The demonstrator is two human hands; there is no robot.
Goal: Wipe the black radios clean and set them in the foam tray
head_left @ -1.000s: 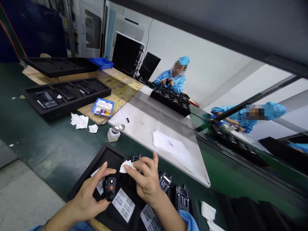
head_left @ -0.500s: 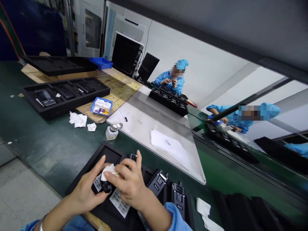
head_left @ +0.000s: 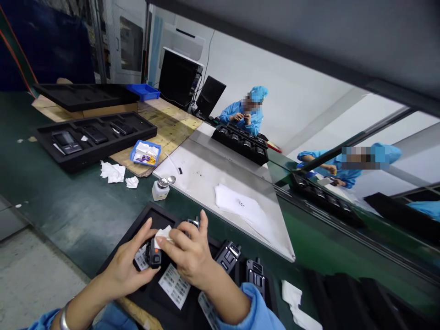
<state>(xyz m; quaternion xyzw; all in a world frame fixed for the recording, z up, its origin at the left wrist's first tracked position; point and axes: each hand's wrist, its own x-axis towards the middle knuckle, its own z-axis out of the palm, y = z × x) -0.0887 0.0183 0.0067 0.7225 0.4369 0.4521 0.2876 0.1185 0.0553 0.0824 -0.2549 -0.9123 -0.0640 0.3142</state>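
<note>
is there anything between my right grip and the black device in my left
Yes, a white tissue: your right grip pinches it over part of the device. Between your left grip and the device, nothing visible stands in the way.

Device [head_left: 156, 259] above tray [head_left: 155, 221], bottle [head_left: 160, 191] behind

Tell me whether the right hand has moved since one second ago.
Yes. Judged against the white bottle, the right hand has moved leftward, toward the left hand, bringing its tissue to the black device.
</note>
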